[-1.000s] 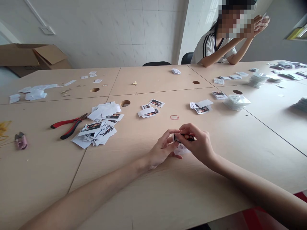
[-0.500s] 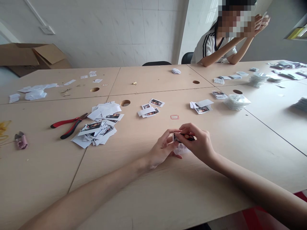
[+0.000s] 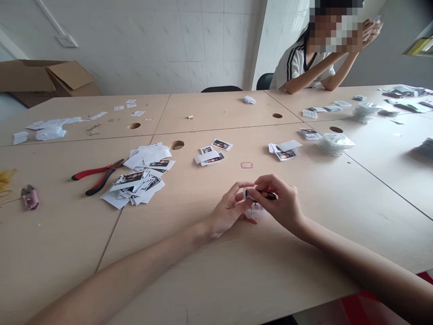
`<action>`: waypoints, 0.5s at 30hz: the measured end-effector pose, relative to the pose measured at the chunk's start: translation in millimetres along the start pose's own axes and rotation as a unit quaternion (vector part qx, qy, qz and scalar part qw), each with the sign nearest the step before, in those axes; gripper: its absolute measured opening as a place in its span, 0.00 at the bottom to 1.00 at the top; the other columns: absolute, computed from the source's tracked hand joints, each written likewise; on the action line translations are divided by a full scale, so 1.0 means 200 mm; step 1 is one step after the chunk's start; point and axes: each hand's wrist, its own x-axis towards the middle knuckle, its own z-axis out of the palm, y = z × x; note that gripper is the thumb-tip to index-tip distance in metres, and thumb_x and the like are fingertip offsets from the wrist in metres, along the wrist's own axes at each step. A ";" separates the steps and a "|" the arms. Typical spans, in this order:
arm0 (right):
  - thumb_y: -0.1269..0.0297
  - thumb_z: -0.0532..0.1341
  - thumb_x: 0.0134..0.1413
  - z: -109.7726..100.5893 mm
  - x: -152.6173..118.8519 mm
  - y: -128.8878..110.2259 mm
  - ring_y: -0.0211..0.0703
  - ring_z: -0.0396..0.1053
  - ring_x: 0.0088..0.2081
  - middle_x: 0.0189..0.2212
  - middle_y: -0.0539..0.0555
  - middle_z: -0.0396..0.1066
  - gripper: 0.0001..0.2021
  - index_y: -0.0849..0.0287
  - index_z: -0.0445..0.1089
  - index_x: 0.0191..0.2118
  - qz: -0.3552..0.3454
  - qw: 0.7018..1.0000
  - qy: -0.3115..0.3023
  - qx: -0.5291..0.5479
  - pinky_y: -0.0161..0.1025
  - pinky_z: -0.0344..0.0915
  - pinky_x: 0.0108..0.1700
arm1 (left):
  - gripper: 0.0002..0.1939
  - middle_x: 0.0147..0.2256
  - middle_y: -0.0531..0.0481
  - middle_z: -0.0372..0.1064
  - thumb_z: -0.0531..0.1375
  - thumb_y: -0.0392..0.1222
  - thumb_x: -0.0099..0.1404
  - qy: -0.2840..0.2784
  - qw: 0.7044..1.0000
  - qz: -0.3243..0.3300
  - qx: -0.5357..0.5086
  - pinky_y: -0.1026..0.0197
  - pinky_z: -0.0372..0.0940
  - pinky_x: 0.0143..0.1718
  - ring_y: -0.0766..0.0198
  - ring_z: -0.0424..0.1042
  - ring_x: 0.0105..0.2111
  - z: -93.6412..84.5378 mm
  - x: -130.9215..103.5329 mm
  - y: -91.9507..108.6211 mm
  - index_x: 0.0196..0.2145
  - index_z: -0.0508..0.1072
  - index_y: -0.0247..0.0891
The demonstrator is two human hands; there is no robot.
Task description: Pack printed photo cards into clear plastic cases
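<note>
In the head view, my left hand (image 3: 227,211) is closed on a clear plastic piece (image 3: 256,211), perhaps a small bag or case; its exact kind is unclear. My right hand (image 3: 283,201) pinches a small dark printed card (image 3: 269,195) just above the plastic. Card and plastic overlap, and my fingers cover part of both. Whether the card's lower edge sits inside the plastic or against it, I cannot tell. Beyond my hands lies a small red-edged label (image 3: 246,165). Loose printed cards (image 3: 210,157) lie further off, with another small stack (image 3: 286,151) to the right.
At left are a heap of cards (image 3: 135,187), red-and-black pliers (image 3: 101,177) and a pink-handled cutter (image 3: 30,198). Stacked clear plastic pieces (image 3: 335,143) stand at right. The table has round holes (image 3: 177,145). Across it sits a person (image 3: 297,67) with raised hands; a cardboard box (image 3: 50,79) is behind.
The printed card tilts and looks more bowed between my fingers. My right hand has shifted very slightly to the right; my left hand stays nearly still.
</note>
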 end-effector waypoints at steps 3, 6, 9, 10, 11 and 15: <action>0.66 0.57 0.46 0.00 0.00 0.00 0.31 0.63 0.20 0.19 0.46 0.67 0.03 0.58 0.62 0.30 0.002 1.000 0.003 0.006 0.29 0.62 0.23 | 0.17 0.35 0.50 0.64 0.54 0.44 0.59 0.001 1.000 0.000 -0.001 0.56 0.66 0.36 0.68 0.65 0.32 0.00 0.00 0.00 0.47 0.59 0.45; 0.67 0.58 0.46 0.00 -0.01 0.01 0.31 0.63 0.20 0.19 0.46 0.67 0.04 0.57 0.62 0.30 -0.001 1.000 0.003 0.009 0.29 0.62 0.23 | 0.17 0.35 0.50 0.64 0.54 0.44 0.59 -0.002 1.000 0.000 -0.001 0.56 0.66 0.36 0.68 0.65 0.32 0.00 0.00 0.00 0.47 0.58 0.45; 0.67 0.58 0.46 0.01 -0.01 0.01 0.31 0.64 0.21 0.19 0.46 0.67 0.04 0.57 0.61 0.30 -0.001 1.000 0.004 0.023 0.29 0.62 0.23 | 0.18 0.35 0.50 0.64 0.55 0.44 0.59 -0.001 1.000 0.001 -0.001 0.55 0.66 0.36 0.67 0.65 0.33 0.00 0.00 0.00 0.47 0.59 0.44; 0.67 0.58 0.47 0.01 -0.02 0.02 0.32 0.64 0.21 0.20 0.46 0.68 0.04 0.57 0.61 0.30 -0.002 1.000 0.008 0.030 0.30 0.63 0.23 | 0.18 0.35 0.49 0.64 0.55 0.44 0.59 0.000 1.000 0.002 -0.002 0.55 0.66 0.36 0.67 0.65 0.33 0.00 0.00 0.01 0.47 0.59 0.44; 0.67 0.58 0.47 0.02 -0.02 0.02 0.32 0.65 0.22 0.20 0.47 0.68 0.04 0.57 0.60 0.30 -0.003 0.999 0.011 0.039 0.30 0.63 0.24 | 0.18 0.36 0.49 0.64 0.55 0.44 0.58 0.000 1.000 0.002 -0.002 0.55 0.66 0.36 0.66 0.65 0.34 0.00 0.00 0.01 0.47 0.59 0.44; 0.67 0.59 0.46 0.02 -0.03 0.03 0.33 0.66 0.23 0.21 0.47 0.67 0.05 0.57 0.60 0.30 0.000 0.998 0.021 0.057 0.31 0.63 0.24 | 0.19 0.36 0.49 0.64 0.56 0.44 0.58 -0.001 1.000 0.000 -0.007 0.55 0.66 0.37 0.67 0.65 0.33 0.00 0.00 0.00 0.47 0.59 0.45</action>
